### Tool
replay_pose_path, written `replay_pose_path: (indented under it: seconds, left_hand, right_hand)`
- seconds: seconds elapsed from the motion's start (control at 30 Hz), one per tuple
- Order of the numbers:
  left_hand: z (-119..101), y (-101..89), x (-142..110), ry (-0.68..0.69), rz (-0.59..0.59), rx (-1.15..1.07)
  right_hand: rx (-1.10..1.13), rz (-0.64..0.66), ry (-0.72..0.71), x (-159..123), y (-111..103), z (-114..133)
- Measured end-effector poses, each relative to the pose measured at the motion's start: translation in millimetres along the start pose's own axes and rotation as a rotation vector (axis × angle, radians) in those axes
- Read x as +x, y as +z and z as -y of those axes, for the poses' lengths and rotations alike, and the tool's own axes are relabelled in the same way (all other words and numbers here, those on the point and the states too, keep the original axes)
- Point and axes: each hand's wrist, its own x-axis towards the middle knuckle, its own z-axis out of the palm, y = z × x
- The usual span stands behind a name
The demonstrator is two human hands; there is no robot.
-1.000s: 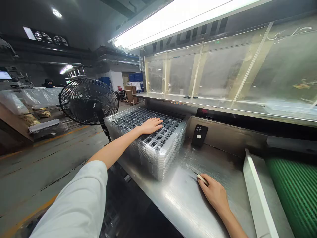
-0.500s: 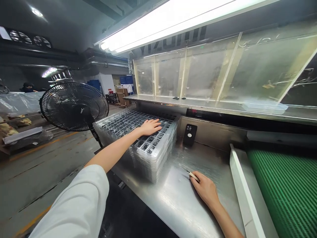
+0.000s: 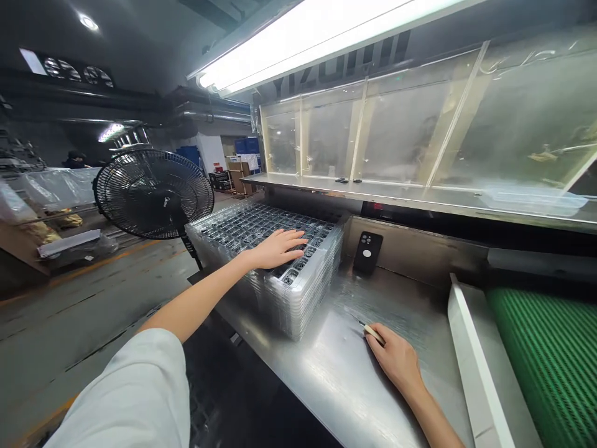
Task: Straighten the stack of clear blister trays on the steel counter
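Note:
A tall stack of clear plastic trays [image 3: 298, 305] stands on the metal bench, its top tray holding rows of small black parts [image 3: 242, 227] in pockets. My left hand [image 3: 278, 249] lies flat over the top tray's near right part, fingers spread, covering some pockets. Whether it presses on the parts cannot be made out. Close above the bench, to the right of the stack, my right hand [image 3: 395, 358] is closed around a pale-handled knife [image 3: 374, 334]. Its thin blade points away to the upper left.
A dark phone [image 3: 368, 252] leans on the bench's back wall. At the right runs a green conveyor belt [image 3: 550, 348] behind a white rail [image 3: 473, 354]. A black fan [image 3: 153, 194] stands left of the trays. Above the bench hang a metal shelf [image 3: 401, 191] and a bright tube lamp [image 3: 336, 43].
My left hand has shifted a little toward me across the top tray, fingers still spread. The right hand keeps its hold on the knife. The whole view has turned slightly left.

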Motion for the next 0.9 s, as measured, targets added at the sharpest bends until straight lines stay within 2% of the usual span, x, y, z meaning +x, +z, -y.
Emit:
replay_pose_path:
  seconds: [0.1, 0.27, 0.37, 0.57, 0.73, 0.9]
  left_hand:
    - [-8.6, 0.1, -31.0, 0.039, -0.038, -0.036]
    - [-20.9, 9.3, -83.0, 0.138, -0.213, -0.003]
    - [-23.7, 17.4, -102.2, 0.202, -0.306, 0.047]
    - [-24.0, 25.5, -105.3, 0.360, -0.518, 0.220]
    - [-22.3, 22.8, -105.3, 0.519, -0.630, 0.426]
    - [-18.9, 16.0, -103.5, 0.498, -0.673, 0.518]
  right_hand:
    - [0.002, -0.002, 0.032, 0.9, 0.6, 0.1]
    - [0.000, 0.020, 0.040, 1.9, 1.2, -2.0]
    - [-0.011, 0.015, 0.047, 3.1, 1.5, -2.3]
    - [-0.022, 0.020, 0.071, 4.4, 0.5, 1.5]
    - [-0.024, 0.020, 0.065, 3.2, -1.5, 4.0]
    - [0.008, 0.009, 0.087, 1.9, -2.1, 5.5]
